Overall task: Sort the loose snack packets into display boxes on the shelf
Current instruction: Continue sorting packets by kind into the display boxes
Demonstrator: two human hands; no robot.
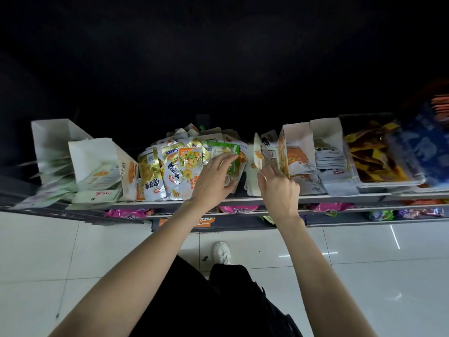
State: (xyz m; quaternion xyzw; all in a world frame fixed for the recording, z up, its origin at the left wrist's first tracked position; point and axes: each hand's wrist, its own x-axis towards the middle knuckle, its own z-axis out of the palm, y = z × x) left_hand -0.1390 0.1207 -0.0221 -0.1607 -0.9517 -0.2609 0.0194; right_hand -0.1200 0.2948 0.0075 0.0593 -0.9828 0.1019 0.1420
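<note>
Floor (73,251): glossy white tiles with dark grout lines and light glare at right.
White shoe (221,252): on the tiles below the shelving.
Black garment (194,300): fills the lower centre.
Lower tier: pink packets (239,209), green and purple packs (410,213) at right.
Orange price tags (204,221): on the lower rail, partly hidden.

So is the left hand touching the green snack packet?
Touching. The head view shows the left hand with its fingers laid over the green packet on the loose pile, thumb underneath at its lower edge.
</note>
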